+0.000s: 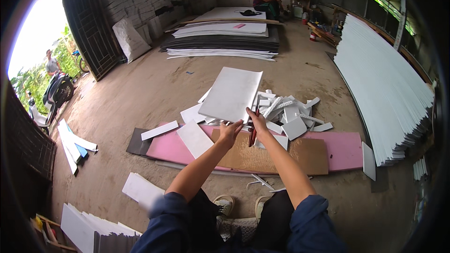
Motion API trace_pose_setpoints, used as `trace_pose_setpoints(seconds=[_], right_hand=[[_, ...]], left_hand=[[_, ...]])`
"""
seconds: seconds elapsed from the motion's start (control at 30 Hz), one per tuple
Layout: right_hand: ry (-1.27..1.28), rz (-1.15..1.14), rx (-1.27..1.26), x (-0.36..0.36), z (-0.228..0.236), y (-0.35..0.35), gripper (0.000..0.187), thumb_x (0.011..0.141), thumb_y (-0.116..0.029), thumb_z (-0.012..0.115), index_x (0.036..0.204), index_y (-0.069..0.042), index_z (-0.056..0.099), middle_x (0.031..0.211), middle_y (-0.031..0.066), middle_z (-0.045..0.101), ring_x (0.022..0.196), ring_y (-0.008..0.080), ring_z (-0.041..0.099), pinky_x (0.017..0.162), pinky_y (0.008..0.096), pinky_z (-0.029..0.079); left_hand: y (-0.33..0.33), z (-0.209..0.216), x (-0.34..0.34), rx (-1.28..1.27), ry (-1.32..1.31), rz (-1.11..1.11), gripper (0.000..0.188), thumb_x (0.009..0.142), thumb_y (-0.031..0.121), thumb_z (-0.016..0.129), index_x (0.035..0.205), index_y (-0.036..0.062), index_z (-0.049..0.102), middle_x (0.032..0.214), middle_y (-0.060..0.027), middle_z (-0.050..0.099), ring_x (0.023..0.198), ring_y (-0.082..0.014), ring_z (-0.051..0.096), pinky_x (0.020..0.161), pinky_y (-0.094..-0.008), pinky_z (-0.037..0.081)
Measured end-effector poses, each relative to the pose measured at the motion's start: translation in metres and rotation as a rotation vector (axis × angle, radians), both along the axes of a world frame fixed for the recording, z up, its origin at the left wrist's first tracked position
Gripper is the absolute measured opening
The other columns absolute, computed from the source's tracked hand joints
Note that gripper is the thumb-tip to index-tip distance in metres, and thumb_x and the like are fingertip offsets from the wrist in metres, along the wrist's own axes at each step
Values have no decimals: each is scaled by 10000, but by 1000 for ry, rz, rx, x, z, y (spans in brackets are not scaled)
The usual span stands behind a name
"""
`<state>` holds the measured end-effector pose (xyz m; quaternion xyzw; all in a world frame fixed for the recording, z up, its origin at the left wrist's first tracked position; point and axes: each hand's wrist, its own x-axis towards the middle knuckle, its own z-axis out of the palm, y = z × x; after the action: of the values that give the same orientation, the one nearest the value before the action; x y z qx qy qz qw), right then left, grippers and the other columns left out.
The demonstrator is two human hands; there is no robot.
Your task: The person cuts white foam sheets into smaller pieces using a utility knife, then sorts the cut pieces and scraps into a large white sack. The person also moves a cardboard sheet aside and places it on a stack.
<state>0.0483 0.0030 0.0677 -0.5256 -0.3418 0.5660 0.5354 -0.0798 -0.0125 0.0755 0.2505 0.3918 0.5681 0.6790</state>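
A rectangular white sheet (233,94) is held up in front of me, tilted, above a heap of white offcuts (294,128). Its near edge is gripped by my left hand (229,133), whose fingers are partly tucked behind it. My right hand (258,122), at the sheet's near right corner, is closed round a slim red-and-dark tool (252,136); its exact kind is unclear. Below both hands lies a brown board (307,155) on a longer pink board (344,150). A white piece (195,139) rests across these boards beside my left forearm.
Tall white sheets (379,89) lean at the right. Flat stacked sheets (220,42) lie farther back, near a seated person (267,2). More white pieces (89,227) stand at lower left, and strips (70,145) lie at left. A motorbike (58,89) is outside the gate.
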Motion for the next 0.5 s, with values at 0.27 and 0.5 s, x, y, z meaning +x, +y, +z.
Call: trace_pose_setpoints(seconds=[0.27,0.5], right_hand=[[-651,-72,111,-32,-82,41,448,688,-227,672,971,49,460,940,241,560,910,370,549,799,402,413],[-637,37,144,21,-214,29,400,742,-147,622,1043,45,444,1049,238,529,999,367,515,840,402,391]], left_hand=[[10,-76,-121,-119,760,-287,494,759,235,660,1155,16,463,1032,-106,568,936,-201,545,756,-356,456],[-27,-207,-213,-428,943,-26,550,780,240,629,1214,10,382,1090,-138,515,973,-164,510,754,-278,463]])
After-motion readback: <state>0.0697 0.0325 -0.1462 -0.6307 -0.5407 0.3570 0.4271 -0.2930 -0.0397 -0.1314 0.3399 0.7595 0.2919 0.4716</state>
